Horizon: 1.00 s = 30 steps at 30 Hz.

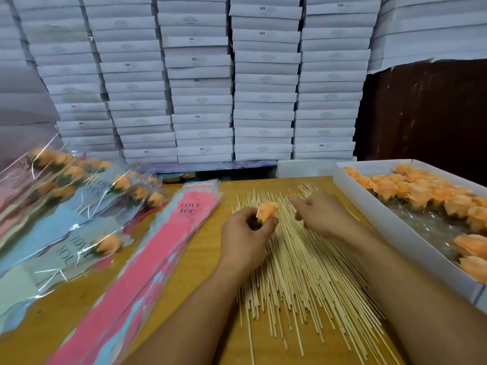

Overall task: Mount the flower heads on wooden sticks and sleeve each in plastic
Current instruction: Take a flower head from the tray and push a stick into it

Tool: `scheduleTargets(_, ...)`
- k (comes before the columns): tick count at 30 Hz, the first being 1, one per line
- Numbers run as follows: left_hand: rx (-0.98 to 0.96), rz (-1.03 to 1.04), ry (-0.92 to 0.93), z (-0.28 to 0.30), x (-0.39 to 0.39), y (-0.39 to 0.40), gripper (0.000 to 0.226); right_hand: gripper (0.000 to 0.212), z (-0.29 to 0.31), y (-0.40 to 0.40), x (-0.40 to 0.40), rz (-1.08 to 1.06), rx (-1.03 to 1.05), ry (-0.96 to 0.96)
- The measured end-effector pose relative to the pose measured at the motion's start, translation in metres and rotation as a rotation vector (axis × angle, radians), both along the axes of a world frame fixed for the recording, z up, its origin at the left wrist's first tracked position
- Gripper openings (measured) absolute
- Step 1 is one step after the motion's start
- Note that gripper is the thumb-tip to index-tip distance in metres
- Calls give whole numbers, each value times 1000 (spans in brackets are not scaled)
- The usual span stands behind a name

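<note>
Orange flower head upright above spread wooden sticks, pink sleeves seemingly stacked alongside.

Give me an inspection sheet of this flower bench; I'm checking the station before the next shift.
Surface: yellow-brown wooden table, mostly covered by work materials.
Job's things: spread pile of thin pale wooden sticks; white tray of loose orange flower heads on the right; stack of pink "LOVE YOU" plastic sleeves; finished sleeved flowers on the left.
Clutter: nothing seen.
Grippers: left hand pinches one orange flower head; right hand reaches into the sticks, fingers curled, its grasp not visible.
Cables: nothing seen.
Surroundings: wall of stacked white flat boxes; dark brown panel at right.
</note>
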<state>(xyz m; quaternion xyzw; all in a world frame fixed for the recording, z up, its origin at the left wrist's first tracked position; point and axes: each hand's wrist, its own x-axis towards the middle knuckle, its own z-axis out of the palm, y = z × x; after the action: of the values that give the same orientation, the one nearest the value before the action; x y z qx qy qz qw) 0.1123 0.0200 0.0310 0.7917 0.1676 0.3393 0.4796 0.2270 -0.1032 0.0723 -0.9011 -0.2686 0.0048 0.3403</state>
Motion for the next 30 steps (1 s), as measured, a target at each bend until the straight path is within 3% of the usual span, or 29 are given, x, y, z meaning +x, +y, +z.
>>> scheduleTargets(2,-34,8,-13,-1,0,1,6,42,-12,2,0,-29,-219,-95)
scheduleTargets(4,-61,10,-26,0,1,1,9,43,-20,6,-1,-48,-307,-139)
scheduleTargets(12,-89,26,-44,2,2,3,12,29,-25,6,13,-103,-248,-52)
scheduleTargets(17,-106,31,-45,2,3,4,14,20,-22,0,16,-92,-123,89)
scheduleTargets(21,-174,28,-65,4,4,5,13,6,-13,-8,9,66,316,541)
scheduleTargets(24,-324,0,-120,8,5,6,14,27,-5,-13,2,227,560,781)
scheduleTargets(26,-445,-26,-161,11,5,7,16,39,-3,-13,-5,312,577,821)
scheduleTargets(30,-661,-94,-220,16,5,10,17,23,-4,-8,-25,357,458,705)
